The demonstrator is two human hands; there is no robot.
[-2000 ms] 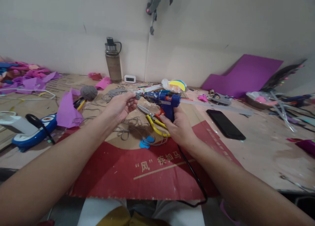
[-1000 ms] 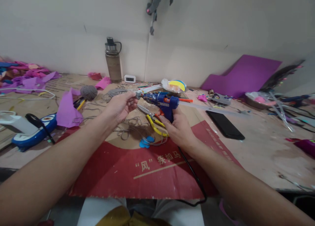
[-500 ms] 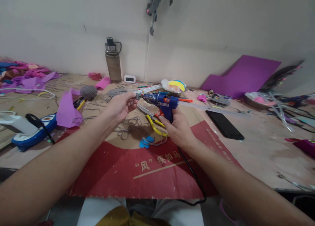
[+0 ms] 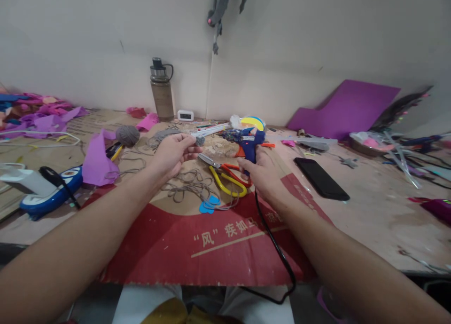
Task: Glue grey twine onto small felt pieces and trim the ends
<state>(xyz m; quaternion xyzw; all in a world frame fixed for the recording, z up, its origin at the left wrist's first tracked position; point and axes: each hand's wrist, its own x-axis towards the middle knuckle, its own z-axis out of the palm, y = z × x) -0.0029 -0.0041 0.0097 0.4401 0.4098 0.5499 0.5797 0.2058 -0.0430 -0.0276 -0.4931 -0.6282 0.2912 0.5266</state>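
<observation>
My right hand [image 4: 262,171] is wrapped round the handle of a blue hot glue gun [image 4: 250,143], whose nozzle points left and whose black cord [image 4: 276,248] runs down over the cardboard. Between the thumb and fingers of my left hand [image 4: 178,152] is a small grey piece [image 4: 200,140], too small to make out further. A gap separates it from the nozzle. Below the hands lie scissors [image 4: 229,187] with yellow and orange handles, loose grey yarn [image 4: 188,185] and light-blue cut-out pieces [image 4: 209,204].
A red-and-brown cardboard sheet [image 4: 158,253] covers the table's front. Left are a yarn ball [image 4: 127,136], purple foam [image 4: 100,162] and a blue-and-white power strip [image 4: 52,197]. Behind stand a bottle [image 4: 162,93] and a small clock [image 4: 185,115]. A phone [image 4: 320,178] lies right.
The glue gun in my right hand has moved right, away from the grey piece in my left hand. The scissors' handles now show more fully. My left hand has shifted slightly.
</observation>
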